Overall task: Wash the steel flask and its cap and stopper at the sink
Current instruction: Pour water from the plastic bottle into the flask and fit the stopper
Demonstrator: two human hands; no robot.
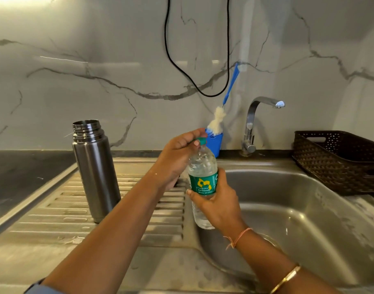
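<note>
Flask: steel flask (94, 172) stands upright on the ribbed drainboard (60, 211), left of the basin, threaded mouth uncovered, nobody touching it.
Bottle: and what's in play is a clear plastic bottle (203, 168) with a green label, held up over the lip where the drainboard meets the sink (298, 209), leaning slightly to the left.
Left hand: the left hand (177, 158) comes in over the top, its fingers (192, 134) curled and pinching the green cap (202, 141) on the bottle's neck.
Right hand: the right hand (218, 206) has the body of the bottle, its fingers (190, 193) wrapped round the label and the lower half, thumb up against the label's right edge.
Wrist: a thin orange thread (239, 236) and a gold bangle (286, 279) on the right forearm.
Brush: a bottle brush (219, 117) with a blue handle sits head-down in a blue holder (215, 143), just behind the bottle, its handle leaning on the marble wall.
Tap: steel tap (254, 124) stands at the back of the basin, spout turned to the right, no water running from it.
Basket: a dark woven basket (339, 158) rests to the right of the basin.
Desk: dark desk (22, 177) runs off to the left of the drainboard.
Cable: a black cable (203, 92) hangs in a loop down the wall above the brush.
</note>
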